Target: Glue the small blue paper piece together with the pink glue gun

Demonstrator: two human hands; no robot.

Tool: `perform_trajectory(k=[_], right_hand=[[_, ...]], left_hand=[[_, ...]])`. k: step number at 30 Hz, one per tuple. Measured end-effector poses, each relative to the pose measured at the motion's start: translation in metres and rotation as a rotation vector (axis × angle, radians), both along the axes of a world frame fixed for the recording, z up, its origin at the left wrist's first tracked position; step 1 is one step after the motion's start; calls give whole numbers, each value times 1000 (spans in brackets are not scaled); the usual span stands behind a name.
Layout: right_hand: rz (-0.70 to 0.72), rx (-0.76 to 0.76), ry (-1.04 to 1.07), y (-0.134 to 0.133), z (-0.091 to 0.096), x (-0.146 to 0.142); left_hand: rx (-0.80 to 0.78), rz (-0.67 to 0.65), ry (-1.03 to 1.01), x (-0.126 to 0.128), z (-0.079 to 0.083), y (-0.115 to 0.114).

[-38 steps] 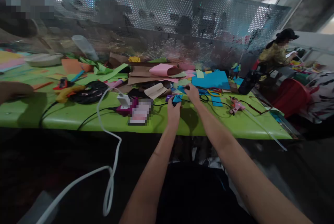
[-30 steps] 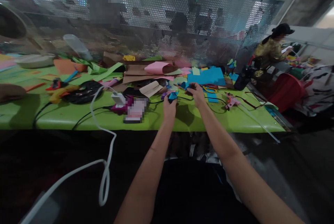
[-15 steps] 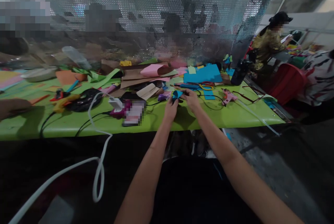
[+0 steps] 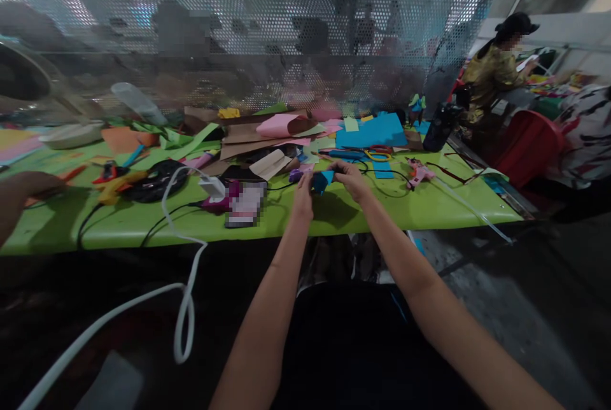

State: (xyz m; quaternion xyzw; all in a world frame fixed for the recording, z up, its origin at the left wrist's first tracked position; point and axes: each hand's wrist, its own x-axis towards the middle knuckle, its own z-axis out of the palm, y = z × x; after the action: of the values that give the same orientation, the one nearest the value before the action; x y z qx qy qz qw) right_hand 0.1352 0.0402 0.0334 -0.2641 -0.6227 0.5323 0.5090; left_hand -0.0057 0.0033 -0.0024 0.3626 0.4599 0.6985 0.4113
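My left hand (image 4: 303, 191) and my right hand (image 4: 352, 180) meet over the green table (image 4: 382, 212), both pinching a small folded blue paper piece (image 4: 322, 180) between them. The fingers of each hand are closed on that paper, left hand on its left side, right hand on its right. Just behind the hands lie a purple scrap (image 4: 296, 174), black cords and yellow-handled scissors (image 4: 378, 156) on a blue sheet (image 4: 372, 133).
A pink glue gun (image 4: 417, 173) lies to the right. A phone (image 4: 245, 204), a white charger cable (image 4: 186, 282) and a yellow glue gun (image 4: 117, 184) lie left. Brown and pink paper piles sit behind. Another person's hand (image 4: 21, 197) rests at far left; a seated person (image 4: 496, 76) is at right.
My right hand came back from the blue scraps farther on the table and joined the left hand on the blue paper piece. The view shifted slightly.
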Motion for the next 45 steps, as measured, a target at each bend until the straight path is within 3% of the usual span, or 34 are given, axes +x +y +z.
perform_trajectory(k=[3,10,15,17,22,26,31,40,45], right_hand=[[10,24,-32,-3,2,2],[-9,61,-54,-7,2,7],[73,74,-144,-12,2,14],[30,114,-157,-13,2,15],[-169,149,-96,-7,-3,16],[-180,43,25,-2,-8,16],[-249,-12,120,2,-12,15],[-192,-4,199,-6,-8,12],[-312,17,146,-8,-9,14]], left_hand=[[11,-18,-72,2,-2,0],[9,-203,10,-4,2,-2],[-40,-414,194,-15,8,-5],[-3,-442,283,-14,9,-6],[21,-273,164,-3,6,-2],[-21,-110,-47,7,5,3],[-93,3,-145,21,9,3],[-71,80,-89,30,16,-5],[-55,130,-19,35,15,-6]])
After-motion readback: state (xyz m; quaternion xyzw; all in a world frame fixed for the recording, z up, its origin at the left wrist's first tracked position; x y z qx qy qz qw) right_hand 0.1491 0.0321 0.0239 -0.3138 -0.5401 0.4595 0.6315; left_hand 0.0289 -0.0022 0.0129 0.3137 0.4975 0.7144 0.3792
